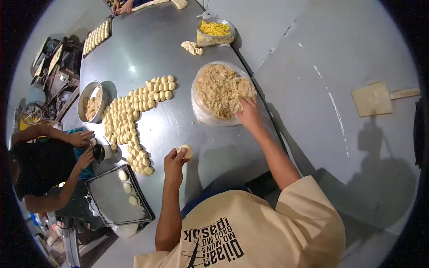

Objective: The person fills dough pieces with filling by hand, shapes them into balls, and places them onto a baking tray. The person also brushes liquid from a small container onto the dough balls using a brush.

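Observation:
My left hand (173,163) is closed on a flattened round of dough (187,152), held above the metal table with the thumb near its middle. My right hand (248,110) reaches into the right side of a wide, plastic-lined bowl of crumbly tan filling (220,87). Its fingers are bent together into the filling, and their tips are partly hidden. Many small pale dough balls (123,118) lie in a long cluster on the table, to the left of both hands.
A co-worker (49,165) sits at left beside a baking tray (116,201) with several dough pieces. Nearby stands a metal bowl (99,109) of filling. Farther up are a container of yellow strips (215,29), loose dough (192,48), a filled tray (97,36) and another person's hands (127,6).

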Demonstrator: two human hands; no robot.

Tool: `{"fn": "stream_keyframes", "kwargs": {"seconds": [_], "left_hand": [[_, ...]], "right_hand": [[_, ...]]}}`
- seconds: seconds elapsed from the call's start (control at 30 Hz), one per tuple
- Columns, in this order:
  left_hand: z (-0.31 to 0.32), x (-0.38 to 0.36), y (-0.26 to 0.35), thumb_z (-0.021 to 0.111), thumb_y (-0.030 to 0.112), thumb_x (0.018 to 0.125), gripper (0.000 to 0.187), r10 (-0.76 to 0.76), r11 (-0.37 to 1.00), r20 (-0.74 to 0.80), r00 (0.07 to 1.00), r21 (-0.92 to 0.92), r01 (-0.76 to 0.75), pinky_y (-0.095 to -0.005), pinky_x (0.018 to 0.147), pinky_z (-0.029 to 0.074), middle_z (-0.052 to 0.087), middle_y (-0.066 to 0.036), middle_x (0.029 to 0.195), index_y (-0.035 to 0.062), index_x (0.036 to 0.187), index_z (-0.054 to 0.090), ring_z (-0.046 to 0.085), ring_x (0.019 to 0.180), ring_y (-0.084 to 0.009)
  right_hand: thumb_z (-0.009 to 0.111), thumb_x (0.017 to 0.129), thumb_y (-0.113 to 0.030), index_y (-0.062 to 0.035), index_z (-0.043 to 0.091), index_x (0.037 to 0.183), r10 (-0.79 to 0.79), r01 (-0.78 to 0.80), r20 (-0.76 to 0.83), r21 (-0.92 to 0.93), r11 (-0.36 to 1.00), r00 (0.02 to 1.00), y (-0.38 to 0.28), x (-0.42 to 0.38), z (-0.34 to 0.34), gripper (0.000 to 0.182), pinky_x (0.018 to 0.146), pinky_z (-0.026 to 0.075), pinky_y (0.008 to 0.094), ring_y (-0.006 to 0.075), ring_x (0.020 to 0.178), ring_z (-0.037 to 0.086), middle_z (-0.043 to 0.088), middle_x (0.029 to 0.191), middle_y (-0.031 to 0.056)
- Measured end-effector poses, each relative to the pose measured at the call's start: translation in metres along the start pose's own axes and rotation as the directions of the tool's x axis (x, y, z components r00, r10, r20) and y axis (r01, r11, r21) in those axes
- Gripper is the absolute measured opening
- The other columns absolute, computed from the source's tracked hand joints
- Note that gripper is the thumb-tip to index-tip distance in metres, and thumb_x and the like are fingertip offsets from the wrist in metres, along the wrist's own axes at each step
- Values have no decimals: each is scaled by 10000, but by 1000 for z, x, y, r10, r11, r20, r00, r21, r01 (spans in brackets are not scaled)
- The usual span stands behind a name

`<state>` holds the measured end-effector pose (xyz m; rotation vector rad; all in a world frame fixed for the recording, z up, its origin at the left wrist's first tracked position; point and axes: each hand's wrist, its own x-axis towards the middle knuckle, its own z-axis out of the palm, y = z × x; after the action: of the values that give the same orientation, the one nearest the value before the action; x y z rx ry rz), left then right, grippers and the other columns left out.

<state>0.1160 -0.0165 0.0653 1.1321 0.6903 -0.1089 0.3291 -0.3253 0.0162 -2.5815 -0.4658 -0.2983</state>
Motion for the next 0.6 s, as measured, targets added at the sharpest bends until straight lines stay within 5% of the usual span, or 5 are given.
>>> {"fn": "stream_keyframes", "kwargs": {"seconds": [0.1, 0.23, 0.33, 0.5, 0.6], "left_hand": [[-13, 14, -11, 758, 198, 1062, 213, -33, 999, 57, 998, 16, 32, -325, 834, 600, 783, -74, 1067, 8, 1156, 755, 751, 957, -176], [-1, 12, -7, 764, 189, 1058, 224, -135, 990, 83, 987, 38, 132, -334, 865, 617, 780, -74, 1079, 8, 1189, 746, 756, 962, -181], [-4, 14, -18, 771, 189, 1053, 273, -163, 985, 99, 982, 74, 156, -330, 866, 633, 785, -88, 1099, -8, 1240, 751, 763, 959, -190], [-9, 11, -17, 784, 137, 1032, 294, -168, 984, 100, 981, 79, 161, -324, 850, 640, 791, -94, 1101, -31, 1272, 758, 762, 940, -185], [-21, 13, -20, 775, 116, 1030, 281, -157, 986, 83, 984, 72, 151, -324, 848, 641, 791, -89, 1091, -33, 1269, 758, 758, 938, -176]], "right_hand": [[883, 811, -67, 9, 733, 1324, -166, 177, 87, -138, 975, 982, 21, 40, -1, 541, 1154, 467, 495, 389, 1333, 574, 710, 1329, 167], [880, 795, -52, -1, 689, 1403, -88, 98, 198, -45, 994, 976, -5, 72, -7, 640, 1148, 484, 483, 374, 1320, 592, 691, 1399, 155], [874, 794, -35, -2, 658, 1463, -218, 203, 193, 92, 975, 957, -28, 94, 10, 704, 1196, 471, 465, 379, 1397, 558, 667, 1485, 145], [861, 769, -2, -35, 619, 1522, -295, 307, 267, -6, 952, 918, -29, 139, 39, 791, 1245, 450, 466, 404, 1472, 497, 611, 1581, 130], [696, 825, 127, -54, 671, 1477, -384, 429, 389, -33, 903, 838, -37, 166, 42, 677, 1235, 463, 462, 377, 1456, 513, 653, 1529, 126]]}}
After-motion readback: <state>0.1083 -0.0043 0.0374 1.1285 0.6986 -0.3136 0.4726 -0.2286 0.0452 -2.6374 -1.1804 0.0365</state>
